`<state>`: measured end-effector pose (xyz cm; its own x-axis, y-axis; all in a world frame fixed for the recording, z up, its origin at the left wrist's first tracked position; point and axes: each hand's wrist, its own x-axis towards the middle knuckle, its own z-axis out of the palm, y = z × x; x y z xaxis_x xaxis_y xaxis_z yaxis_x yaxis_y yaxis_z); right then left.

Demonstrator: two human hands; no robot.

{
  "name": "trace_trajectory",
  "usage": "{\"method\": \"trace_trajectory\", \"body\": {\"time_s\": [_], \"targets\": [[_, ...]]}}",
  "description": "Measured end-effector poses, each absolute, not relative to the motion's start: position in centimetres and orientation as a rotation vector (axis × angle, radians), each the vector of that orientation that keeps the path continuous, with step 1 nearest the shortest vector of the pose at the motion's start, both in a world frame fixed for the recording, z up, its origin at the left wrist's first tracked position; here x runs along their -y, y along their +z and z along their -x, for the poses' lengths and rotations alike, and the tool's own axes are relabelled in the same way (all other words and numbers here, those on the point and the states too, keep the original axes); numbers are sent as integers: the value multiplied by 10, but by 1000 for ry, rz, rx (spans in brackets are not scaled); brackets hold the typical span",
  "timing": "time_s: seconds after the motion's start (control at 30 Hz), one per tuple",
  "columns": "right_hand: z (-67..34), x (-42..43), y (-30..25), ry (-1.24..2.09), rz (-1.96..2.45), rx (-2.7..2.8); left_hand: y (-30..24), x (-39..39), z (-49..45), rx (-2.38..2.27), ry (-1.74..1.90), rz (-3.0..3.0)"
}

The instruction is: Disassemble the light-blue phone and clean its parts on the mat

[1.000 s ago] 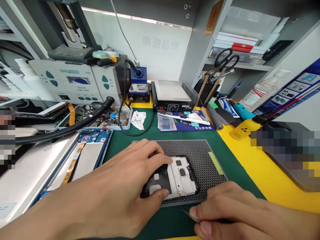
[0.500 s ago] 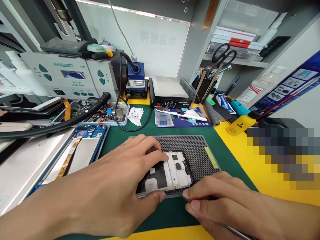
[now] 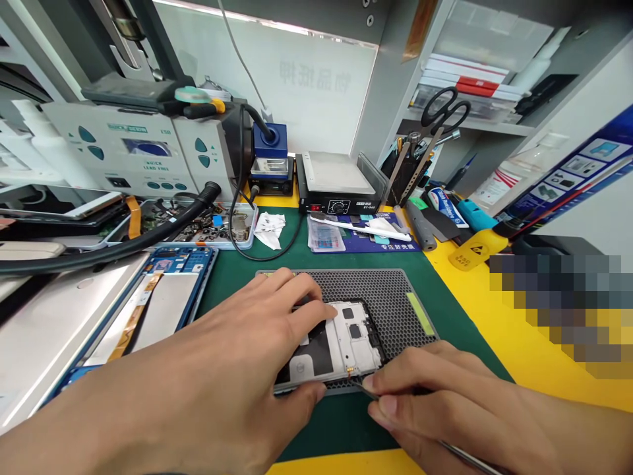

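Note:
An opened phone frame point(image 3: 346, 340), black and white inside, lies on a grey honeycomb mat point(image 3: 390, 297) on the green bench. My left hand point(image 3: 232, 369) grips the frame, fingers over its far edge and thumb on its near edge. My right hand point(image 3: 435, 396) is pinched on thin metal tweezers point(image 3: 366, 390), whose tip touches the frame's near right corner. The tweezers' other end sticks out below my wrist.
A blue phone chassis point(image 3: 163, 297) with an orange flex lies at left beside a silver panel. Behind stand a rework station point(image 3: 133, 152), a parts tray point(image 3: 217, 227), a heating plate point(image 3: 336, 181), and a holder with scissors point(image 3: 435, 125). Yellow mat at right.
My right hand with the tweezers moved up from the bench's front edge to the frame's near right corner. My left hand kept its grip on the frame.

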<state>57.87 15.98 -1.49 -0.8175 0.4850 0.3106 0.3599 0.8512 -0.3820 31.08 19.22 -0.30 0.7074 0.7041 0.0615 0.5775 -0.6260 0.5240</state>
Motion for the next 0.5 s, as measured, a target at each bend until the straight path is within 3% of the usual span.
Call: {"method": "trace_trajectory", "body": {"time_s": [0.3,0.5], "targets": [[-572,-154,-17,399,749,2457,-2,-194,-309,-971,411,-2449],[-564,-162,-20,674,887,2061,4,-196,-305,-994,414,-2465]]}}
